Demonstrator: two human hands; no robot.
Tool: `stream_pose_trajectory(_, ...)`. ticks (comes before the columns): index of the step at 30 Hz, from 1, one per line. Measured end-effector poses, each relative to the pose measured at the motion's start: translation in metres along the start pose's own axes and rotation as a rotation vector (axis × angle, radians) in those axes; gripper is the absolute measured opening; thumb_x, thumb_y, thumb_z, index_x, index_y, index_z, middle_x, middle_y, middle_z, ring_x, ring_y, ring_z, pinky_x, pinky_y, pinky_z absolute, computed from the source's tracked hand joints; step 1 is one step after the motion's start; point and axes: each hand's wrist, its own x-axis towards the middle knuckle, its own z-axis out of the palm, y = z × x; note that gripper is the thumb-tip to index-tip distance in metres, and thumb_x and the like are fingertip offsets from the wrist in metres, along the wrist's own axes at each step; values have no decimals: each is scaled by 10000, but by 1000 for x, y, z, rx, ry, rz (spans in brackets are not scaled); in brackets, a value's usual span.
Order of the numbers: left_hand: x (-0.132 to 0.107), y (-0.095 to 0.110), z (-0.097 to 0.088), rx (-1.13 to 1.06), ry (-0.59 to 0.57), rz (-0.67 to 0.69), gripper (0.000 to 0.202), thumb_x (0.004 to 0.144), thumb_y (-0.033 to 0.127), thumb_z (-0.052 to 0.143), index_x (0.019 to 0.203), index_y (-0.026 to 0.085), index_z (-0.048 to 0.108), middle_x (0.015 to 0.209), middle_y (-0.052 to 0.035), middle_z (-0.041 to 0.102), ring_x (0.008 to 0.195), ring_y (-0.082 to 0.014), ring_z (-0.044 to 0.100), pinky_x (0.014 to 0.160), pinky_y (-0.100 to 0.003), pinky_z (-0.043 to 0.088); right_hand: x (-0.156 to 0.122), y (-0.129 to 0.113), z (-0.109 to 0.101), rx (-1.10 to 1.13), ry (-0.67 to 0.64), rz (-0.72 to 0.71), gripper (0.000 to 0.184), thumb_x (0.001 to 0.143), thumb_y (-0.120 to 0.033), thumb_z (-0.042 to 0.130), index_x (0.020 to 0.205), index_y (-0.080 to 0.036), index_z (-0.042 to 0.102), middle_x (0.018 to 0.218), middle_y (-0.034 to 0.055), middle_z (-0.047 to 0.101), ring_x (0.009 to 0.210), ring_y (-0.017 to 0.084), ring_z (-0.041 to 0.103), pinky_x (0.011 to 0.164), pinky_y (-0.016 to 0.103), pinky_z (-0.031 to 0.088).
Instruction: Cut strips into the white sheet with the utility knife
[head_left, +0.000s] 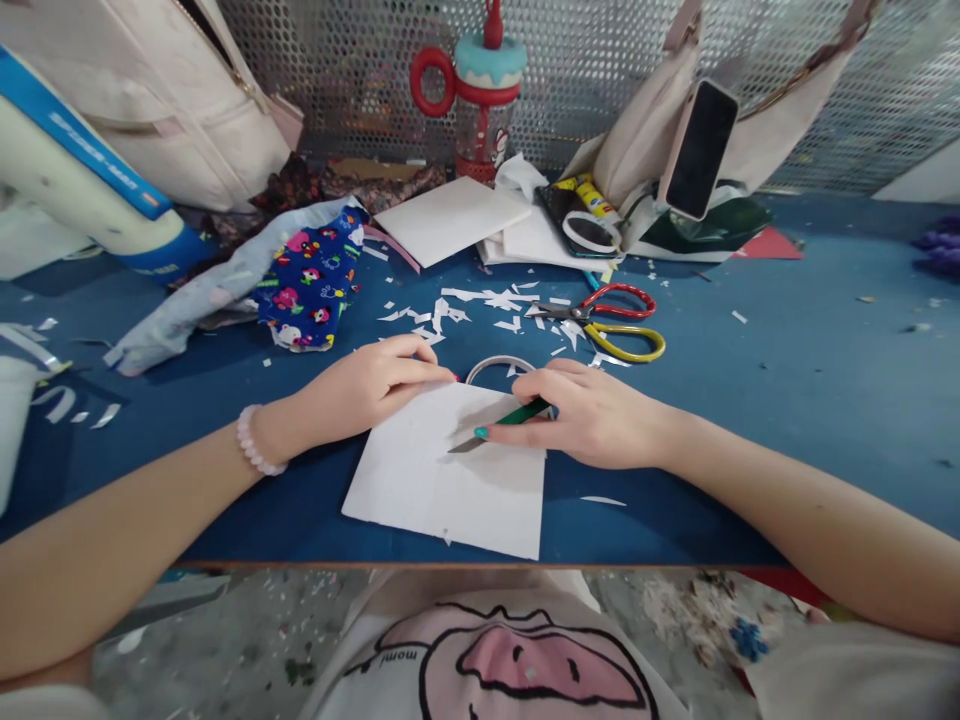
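Note:
A white sheet (442, 480) lies near the front edge of the blue table (787, 400). My left hand (375, 385), a pink bead bracelet at its wrist, rests with curled fingers on the sheet's top left corner. My right hand (592, 415) grips a green-handled craft knife (502, 425), its blade tip touching the sheet near the middle. A roll of tape (495, 368) lies just behind both hands.
Red and yellow scissors (611, 320) lie amid paper scraps (465, 305) behind the hands. Farther back sit white sheets (450, 220), patterned blue cloth (311, 280), a red drink bottle (484, 90), bags, and a phone (701, 150) leaning on one bag. A perforated metal screen closes the back.

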Motion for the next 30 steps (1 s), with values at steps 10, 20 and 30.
stream_pose_trajectory(10,0,1,-1,-9,3,16,361,1072,330,418,1170,183,732,1074,-69,645,943,-179,640,843,-287,488,-1,-7,8,-26,39,21,211,1027,-296,528,1171,-269,679,888,15,617,720,168,438,661,293,325)
stream_pose_trajectory(20,0,1,-1,-4,7,10,354,1067,326,421,1153,179,731,1076,-74,650,944,-186,641,843,-291,495,1,-6,2,-58,21,1,251,1043,-244,480,1195,-284,675,881,18,597,719,168,435,654,291,308)
stream_pose_trajectory(30,0,1,0,3,1,-10,382,1067,360,395,1151,195,730,1068,-75,652,916,-190,643,822,-306,500,-1,-7,7,-101,34,45,207,1038,-296,498,1190,-273,637,845,5,559,692,160,427,630,285,312)
